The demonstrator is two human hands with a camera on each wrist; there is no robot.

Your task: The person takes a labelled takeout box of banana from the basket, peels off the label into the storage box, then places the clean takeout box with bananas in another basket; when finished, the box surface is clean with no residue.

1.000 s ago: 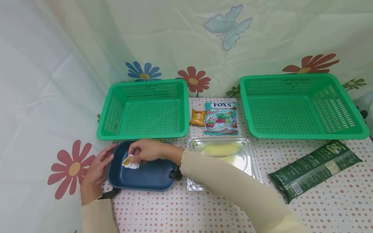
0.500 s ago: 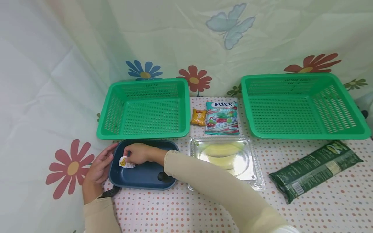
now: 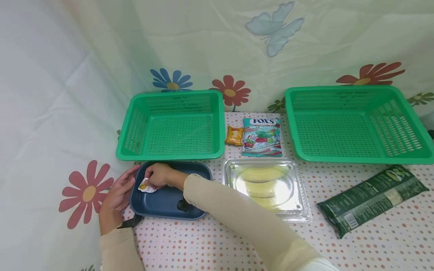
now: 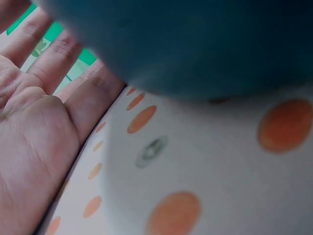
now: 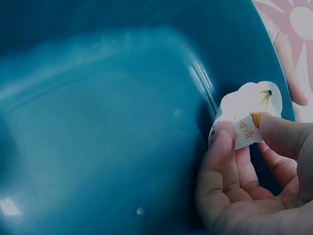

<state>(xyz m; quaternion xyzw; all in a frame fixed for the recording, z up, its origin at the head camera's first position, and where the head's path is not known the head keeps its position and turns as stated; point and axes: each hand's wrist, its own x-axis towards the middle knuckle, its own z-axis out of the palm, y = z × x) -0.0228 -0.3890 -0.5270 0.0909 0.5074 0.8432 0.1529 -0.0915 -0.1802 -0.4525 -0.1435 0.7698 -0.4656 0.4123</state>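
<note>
My right hand (image 3: pixel 160 175) pinches a white banana sticker (image 5: pixel 247 105) between thumb and fingers, inside the dark blue rectangular tray (image 3: pixel 159 207) near its left wall. The sticker has a scalloped edge, a small banana picture and orange writing. My left hand (image 3: pixel 116 194) rests with extended fingers along the outside of the tray's left end. In the left wrist view, its palm (image 4: pixel 34 137) faces the tray's rounded outer wall (image 4: pixel 190 54). A clear plastic box (image 3: pixel 301 188) holding several peeled-looking yellow bananas (image 3: pixel 261 174) lies right of the tray, partly behind my right sleeve.
Two green baskets stand at the back, one left (image 3: pixel 169 156) and one right (image 3: pixel 359 158). Between them lie a small orange packet (image 3: pixel 234 135) and a FOX'S candy bag (image 3: pixel 262 137). A long dark green package (image 3: pixel 373 199) lies at the right on the dotted tablecloth (image 3: pixel 190 244).
My right hand has moved left inside the tray with the sticker, toward the left wall. My left hand stays at the tray's left end. The head view has shifted slightly.
</note>
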